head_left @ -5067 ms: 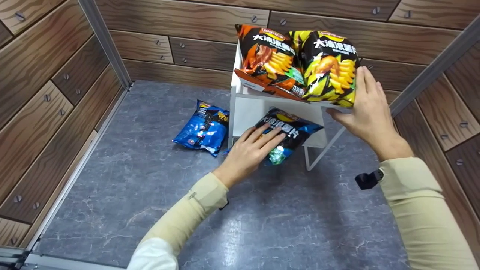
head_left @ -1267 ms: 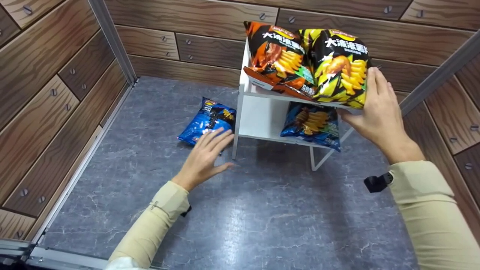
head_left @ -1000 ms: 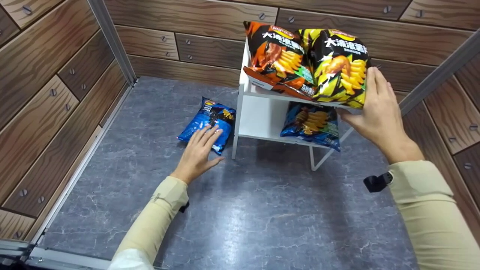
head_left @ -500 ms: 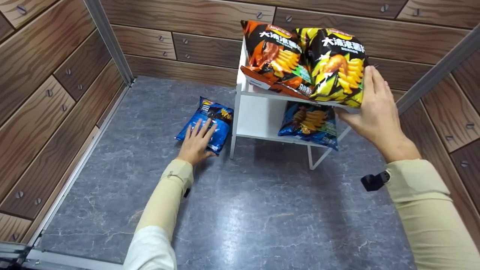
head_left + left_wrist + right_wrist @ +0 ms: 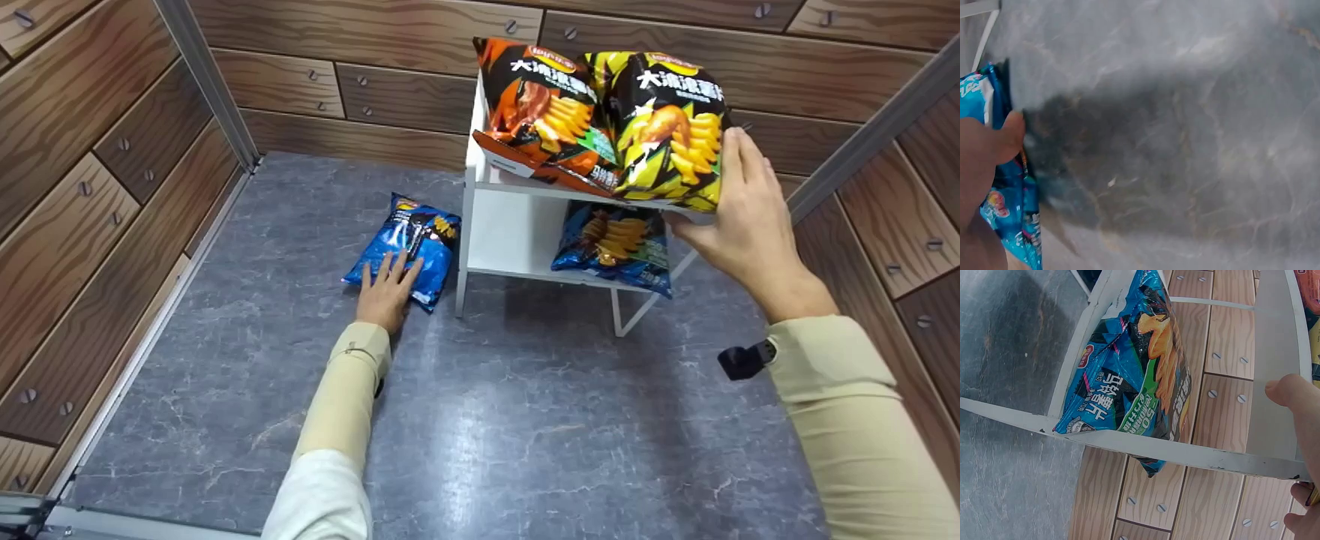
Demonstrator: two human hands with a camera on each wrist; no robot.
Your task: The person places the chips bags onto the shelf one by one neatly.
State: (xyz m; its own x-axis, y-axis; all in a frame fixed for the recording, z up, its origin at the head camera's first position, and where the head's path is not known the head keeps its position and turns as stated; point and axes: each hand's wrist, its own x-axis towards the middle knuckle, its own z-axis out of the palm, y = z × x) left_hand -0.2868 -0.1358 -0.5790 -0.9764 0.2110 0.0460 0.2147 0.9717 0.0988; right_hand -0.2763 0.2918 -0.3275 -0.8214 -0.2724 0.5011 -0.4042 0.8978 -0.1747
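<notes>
A blue chip bag [image 5: 436, 259] lies on the floor left of a small white shelf [image 5: 514, 232]. My left hand [image 5: 384, 298] rests on its near part, fingers spread and fairly straight over the top. In the left wrist view the thumb [image 5: 1012, 134] lies against the bag's edge. My right hand [image 5: 759, 217] grips the shelf's upper right side, fingers alongside a yellow-and-black chip bag [image 5: 667, 142] and thumb under the upper board. An orange-and-black chip bag [image 5: 551, 112] stands beside that one on top. Another blue chip bag [image 5: 1106, 382] sits on the lower board, at its right.
Grey marbled floor [image 5: 525, 435] spreads in front of the shelf. Wood-patterned panels [image 5: 405, 90] stand behind and on both sides, with metal posts [image 5: 206, 82] at the corners. An orange open-fronted box edge [image 5: 504, 156] shows under the upper bags.
The other blue bag has gone from under my left hand onto the lower board. My left hand has since moved left and down onto the floor bag. The right hand keeps its place.
</notes>
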